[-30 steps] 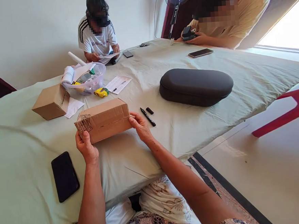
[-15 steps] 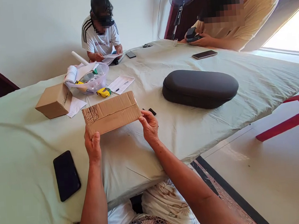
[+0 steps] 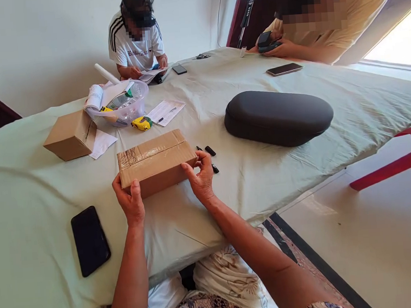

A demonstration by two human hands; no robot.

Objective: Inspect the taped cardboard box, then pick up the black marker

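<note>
I hold a taped brown cardboard box (image 3: 156, 163) by its two ends, its underside on the pale green table cloth (image 3: 28, 194). My left hand (image 3: 130, 202) grips the left end, where black scribbles mark the top corner. My right hand (image 3: 200, 177) grips the right end, fingers curled over the edge. Just behind my right hand lie a black marker pen (image 3: 214, 167), mostly hidden, and its cap (image 3: 210, 150).
A black phone (image 3: 90, 240) lies at my left. A second cardboard box (image 3: 69, 136), a clear bowl of odds and ends (image 3: 121, 106), a yellow tape measure (image 3: 141, 123) and a large black oval case (image 3: 278, 117) sit further back. Two people sit at the far side. A red chair (image 3: 399, 157) stands right.
The box was lifted and tilted with its top face turned toward me, then brought down onto the cloth. Both hands stayed on its ends.
</note>
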